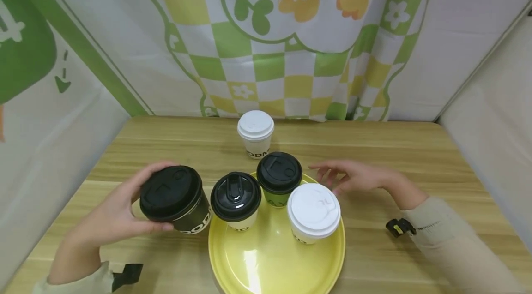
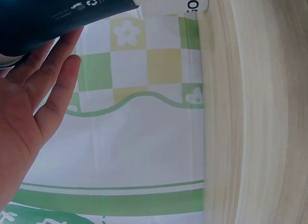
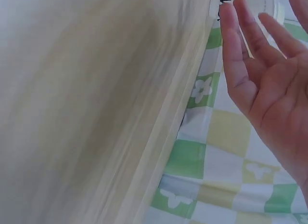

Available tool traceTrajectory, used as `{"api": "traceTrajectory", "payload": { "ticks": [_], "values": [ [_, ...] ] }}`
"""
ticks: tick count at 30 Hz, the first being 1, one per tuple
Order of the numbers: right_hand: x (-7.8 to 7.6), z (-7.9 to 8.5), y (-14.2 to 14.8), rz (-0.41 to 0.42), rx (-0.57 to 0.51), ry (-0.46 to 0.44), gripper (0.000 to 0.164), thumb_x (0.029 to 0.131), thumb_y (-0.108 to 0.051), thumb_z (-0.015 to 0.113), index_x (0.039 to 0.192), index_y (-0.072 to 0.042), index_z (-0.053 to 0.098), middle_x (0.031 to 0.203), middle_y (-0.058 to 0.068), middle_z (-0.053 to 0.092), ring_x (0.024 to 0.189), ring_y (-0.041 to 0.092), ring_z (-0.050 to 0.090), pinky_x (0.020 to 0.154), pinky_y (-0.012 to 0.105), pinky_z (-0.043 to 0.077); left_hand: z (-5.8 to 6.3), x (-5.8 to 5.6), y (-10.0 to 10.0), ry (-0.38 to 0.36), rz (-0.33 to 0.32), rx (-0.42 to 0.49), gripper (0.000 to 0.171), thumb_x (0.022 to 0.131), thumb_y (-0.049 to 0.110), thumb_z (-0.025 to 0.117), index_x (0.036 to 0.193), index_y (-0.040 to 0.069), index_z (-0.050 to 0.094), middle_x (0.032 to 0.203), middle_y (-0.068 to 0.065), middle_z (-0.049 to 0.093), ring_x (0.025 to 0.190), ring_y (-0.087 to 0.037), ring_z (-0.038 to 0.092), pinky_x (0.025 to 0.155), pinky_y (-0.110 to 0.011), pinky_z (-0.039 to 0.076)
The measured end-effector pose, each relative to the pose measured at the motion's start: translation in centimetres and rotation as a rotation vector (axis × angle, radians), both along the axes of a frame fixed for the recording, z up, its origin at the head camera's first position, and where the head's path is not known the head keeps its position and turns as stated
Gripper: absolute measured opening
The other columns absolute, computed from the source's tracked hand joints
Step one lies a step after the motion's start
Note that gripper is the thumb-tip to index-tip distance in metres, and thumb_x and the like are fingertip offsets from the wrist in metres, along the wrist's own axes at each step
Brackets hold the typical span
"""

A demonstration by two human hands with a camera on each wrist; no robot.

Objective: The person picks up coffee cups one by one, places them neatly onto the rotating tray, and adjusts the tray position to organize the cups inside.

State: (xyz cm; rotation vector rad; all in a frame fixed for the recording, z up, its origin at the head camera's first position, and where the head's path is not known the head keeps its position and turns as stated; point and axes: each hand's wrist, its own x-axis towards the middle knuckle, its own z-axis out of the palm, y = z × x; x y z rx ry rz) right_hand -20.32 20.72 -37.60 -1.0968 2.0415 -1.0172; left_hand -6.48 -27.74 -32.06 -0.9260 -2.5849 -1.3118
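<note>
My left hand [image 1: 116, 213] grips a large dark paper cup with a black lid [image 1: 172, 195], thumb on the near side and fingers behind. In the left wrist view the dark cup [image 2: 57, 19] is tilted, above the table's level. On a yellow round tray [image 1: 274, 266] stand a cup with a glossy black lid [image 1: 236, 197], a green cup with a black lid [image 1: 279, 176] and a larger white-lidded cup [image 1: 313, 213]. My right hand [image 1: 357, 176] is beside the tray's right edge, fingers loosely spread, holding nothing. In the right wrist view its palm [image 3: 279, 89] shows.
A small white-lidded cup [image 1: 256, 132] stands on the wooden table [image 1: 395, 146] behind the tray. A checked curtain [image 1: 282, 68] hangs along the table's far edge, with pale fabric walls at both sides.
</note>
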Motion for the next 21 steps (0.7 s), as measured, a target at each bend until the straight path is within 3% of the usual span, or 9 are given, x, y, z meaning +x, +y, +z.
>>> {"api": "traceTrajectory", "payload": {
  "ticks": [7,16,21],
  "values": [
    [-0.9,0.0,-1.2,0.034,0.049,-0.028,0.074,0.089,-0.008,0.071,0.152,0.001,0.034,0.131,0.02,0.055,0.114,0.03,0.059,0.098,0.038,0.052,0.0,0.3,0.4,-0.038,-0.04,-0.009,0.104,0.058,-0.002,0.092,0.147,0.002,0.039,0.14,-0.002,0.054,0.124,-0.005,0.053,0.101,-0.013,0.038],
    [-0.6,0.0,-1.0,0.038,0.079,-0.032,0.073,0.09,-0.012,0.071,0.153,-0.005,0.035,0.138,0.02,0.052,0.121,0.031,0.054,0.1,0.042,0.05,-0.2,0.2,1.0,0.008,-0.098,0.05,0.103,0.055,-0.001,0.093,0.144,-0.003,0.041,0.139,-0.01,0.056,0.125,-0.009,0.055,0.101,-0.012,0.039],
    [-0.3,-0.2,-0.8,0.028,0.068,-0.054,0.076,0.088,-0.012,0.073,0.153,-0.004,0.035,0.136,0.019,0.05,0.118,0.029,0.053,0.097,0.04,0.051,-0.1,0.2,1.2,-0.022,-0.104,0.041,0.102,0.057,0.0,0.093,0.144,-0.002,0.041,0.138,-0.008,0.056,0.124,-0.009,0.055,0.102,-0.013,0.038]
  ]
}}
